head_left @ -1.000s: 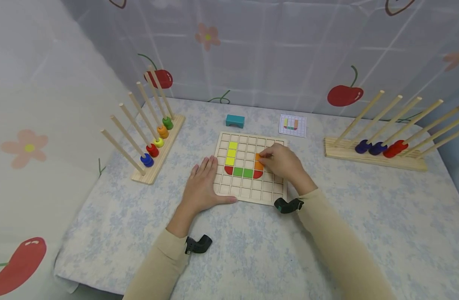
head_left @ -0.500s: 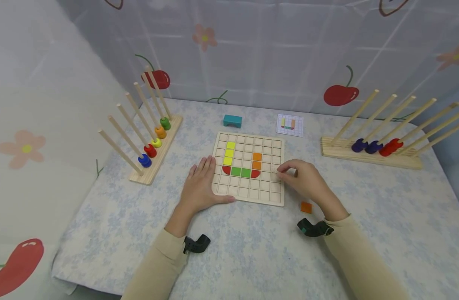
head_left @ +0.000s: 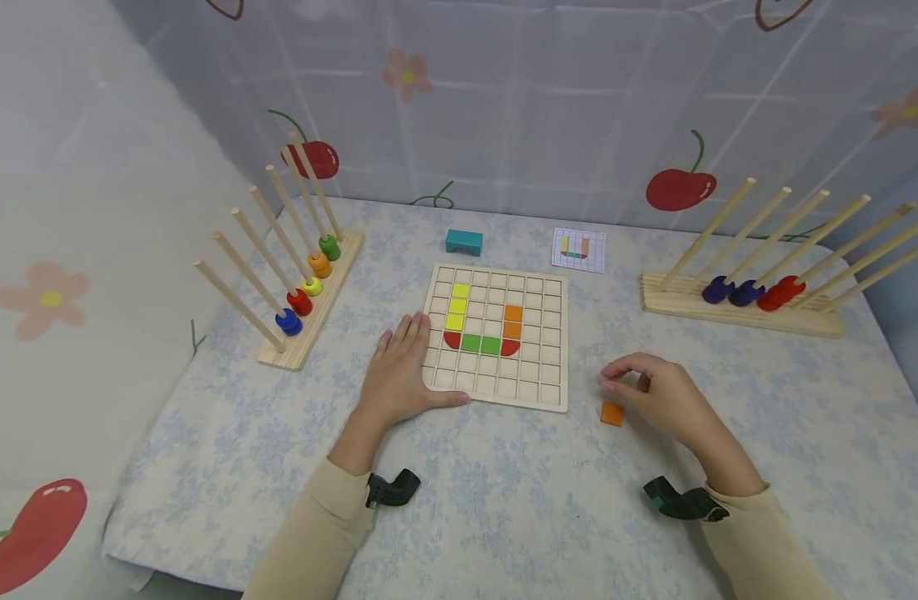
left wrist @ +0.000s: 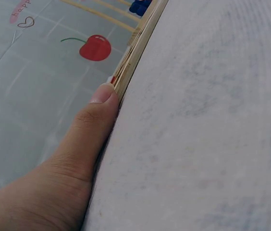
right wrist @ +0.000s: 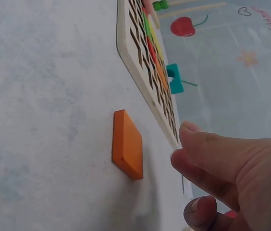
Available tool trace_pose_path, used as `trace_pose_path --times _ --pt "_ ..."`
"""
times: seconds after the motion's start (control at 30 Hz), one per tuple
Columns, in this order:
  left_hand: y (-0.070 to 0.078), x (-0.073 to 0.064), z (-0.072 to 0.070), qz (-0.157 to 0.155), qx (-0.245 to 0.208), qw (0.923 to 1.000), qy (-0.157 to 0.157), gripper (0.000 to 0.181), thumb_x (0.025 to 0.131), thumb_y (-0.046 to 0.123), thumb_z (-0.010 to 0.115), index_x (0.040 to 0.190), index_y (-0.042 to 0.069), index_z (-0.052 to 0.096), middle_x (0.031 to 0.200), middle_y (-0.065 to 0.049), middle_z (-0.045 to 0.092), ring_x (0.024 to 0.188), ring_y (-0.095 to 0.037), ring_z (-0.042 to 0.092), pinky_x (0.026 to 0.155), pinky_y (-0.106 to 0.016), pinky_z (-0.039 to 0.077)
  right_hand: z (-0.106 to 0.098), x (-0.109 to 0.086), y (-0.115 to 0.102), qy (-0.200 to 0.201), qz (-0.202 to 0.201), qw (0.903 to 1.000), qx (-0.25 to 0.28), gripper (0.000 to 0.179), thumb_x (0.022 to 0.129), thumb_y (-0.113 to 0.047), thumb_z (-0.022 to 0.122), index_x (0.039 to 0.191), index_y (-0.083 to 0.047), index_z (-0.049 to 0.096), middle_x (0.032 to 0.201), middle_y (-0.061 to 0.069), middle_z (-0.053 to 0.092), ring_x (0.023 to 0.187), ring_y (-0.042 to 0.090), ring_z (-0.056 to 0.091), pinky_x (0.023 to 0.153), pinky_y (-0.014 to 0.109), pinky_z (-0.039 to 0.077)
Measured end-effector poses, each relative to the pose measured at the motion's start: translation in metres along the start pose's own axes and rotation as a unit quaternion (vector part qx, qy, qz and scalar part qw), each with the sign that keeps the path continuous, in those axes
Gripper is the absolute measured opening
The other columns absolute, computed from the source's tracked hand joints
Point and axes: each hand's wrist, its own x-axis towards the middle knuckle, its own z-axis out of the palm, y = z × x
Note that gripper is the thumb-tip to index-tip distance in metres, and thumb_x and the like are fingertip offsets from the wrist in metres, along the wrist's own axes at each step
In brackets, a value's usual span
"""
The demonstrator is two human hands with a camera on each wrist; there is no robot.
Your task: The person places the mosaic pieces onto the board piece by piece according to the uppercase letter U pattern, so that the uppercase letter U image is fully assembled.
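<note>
A wooden grid board lies in the middle of the table with coloured tiles in a U shape: yellow tiles on the left, green tiles below, orange tiles on the right, red rounded tiles at the corners. My left hand lies flat at the board's left front corner, its thumb along the front edge. My right hand hovers right of the board with bent fingers and nothing between them. Just by its fingertips a loose orange square tile lies on the cloth.
A pattern card showing a coloured U and a teal bridge-shaped block lie behind the board. Peg racks with coloured beads stand at both sides, the left rack and the right rack. A patterned curtain hangs behind.
My right hand has left the orange tiles in the grid and moved right and toward me, to the loose orange tile. My left hand stays at the board's corner.
</note>
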Motion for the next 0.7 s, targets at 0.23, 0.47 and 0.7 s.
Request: trace_pose_path --times 0.23,0.47,0.7 --pt "0.0 0.0 -0.001 -0.002 0.0 1.0 -0.004 0.142 0.06 0.093 0.059 0.16 0.009 0.003 0.169 -0.005 0.004 0.157 -0.021 0.0 0.127 -0.046 0.005 0.007 -0.013 0.014 0.022 -0.02 0.9994 -0.02 0.012 0.089 -0.025 0.075 0.1 -0.019 0.074 0.096 0.0 0.072 0.069 0.013 0.047 0.059 0.023 0.042" --pt "0.0 0.0 0.0 -0.001 -0.003 1.0 -0.002 0.142 0.06 0.094 0.058 0.16 0.009 0.003 0.169 -0.005 0.004 0.157 -0.021 0.0 0.127 -0.046 0.005 0.01 -0.02 0.019 0.014 -0.015 0.9995 -0.022 0.012 0.091 -0.026 0.073 0.102 -0.02 0.074 0.105 0.002 0.072 0.074 0.012 0.051 0.064 0.024 0.045" --pt "-0.001 0.0 0.001 0.001 -0.001 1.0 0.001 0.142 0.059 0.095 0.057 0.16 0.01 0.003 0.169 -0.005 0.005 0.157 -0.021 0.001 0.127 -0.046 0.005 0.012 -0.023 0.022 0.015 -0.025 0.9995 -0.016 0.011 0.091 -0.027 0.073 0.101 -0.023 0.074 0.105 -0.001 0.071 0.082 0.01 0.054 0.069 0.024 0.046"
